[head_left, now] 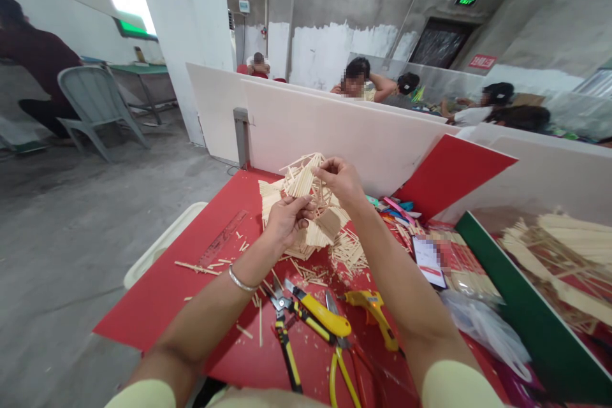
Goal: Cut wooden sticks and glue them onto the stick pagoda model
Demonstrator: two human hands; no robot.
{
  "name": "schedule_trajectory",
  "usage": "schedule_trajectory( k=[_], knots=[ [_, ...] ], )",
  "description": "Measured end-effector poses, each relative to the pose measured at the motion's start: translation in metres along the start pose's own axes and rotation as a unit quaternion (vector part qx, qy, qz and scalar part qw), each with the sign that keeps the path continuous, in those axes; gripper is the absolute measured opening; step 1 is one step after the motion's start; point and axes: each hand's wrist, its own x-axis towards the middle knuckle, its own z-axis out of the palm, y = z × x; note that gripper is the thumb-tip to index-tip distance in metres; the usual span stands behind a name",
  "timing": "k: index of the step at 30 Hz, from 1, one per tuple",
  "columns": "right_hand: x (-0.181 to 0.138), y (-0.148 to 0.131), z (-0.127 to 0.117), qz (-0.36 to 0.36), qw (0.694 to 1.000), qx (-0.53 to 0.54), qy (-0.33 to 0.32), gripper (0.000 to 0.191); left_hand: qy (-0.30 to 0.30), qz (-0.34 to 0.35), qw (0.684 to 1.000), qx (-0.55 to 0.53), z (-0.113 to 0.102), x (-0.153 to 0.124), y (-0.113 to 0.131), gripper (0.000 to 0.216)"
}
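Observation:
A small panel of pale wooden sticks (302,182), laid side by side, is tilted up between my hands. My left hand (287,222) pinches its lower edge, with the other fingers curled. At the upper right edge, the thumb and fingertips of my right hand (342,182) close on it. Behind and below stands a larger model built from the same sticks (315,233), partly hidden by my hands; whether the panel touches it I cannot tell. Loose cut sticks (349,251) are heaped beside the model, near my right forearm.
Pliers (282,306), a yellow utility knife (325,315) and a yellow glue gun (375,312) lie on the red tabletop (157,287). A green divider (530,306) stands at right, by a plastic bag (488,325). White partition boards (306,127) rise behind; other people sit beyond.

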Motion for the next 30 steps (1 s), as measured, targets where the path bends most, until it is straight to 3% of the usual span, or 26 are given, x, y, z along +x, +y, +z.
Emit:
schedule_trajectory(
  k=[30],
  knots=[
    [-0.0012,-0.0014,0.0011,-0.001,1.0,0.009,0.004,0.028,-0.008,0.005,1.0,0.0,-0.0032,0.0011,-0.0012,0.023]
  ],
)
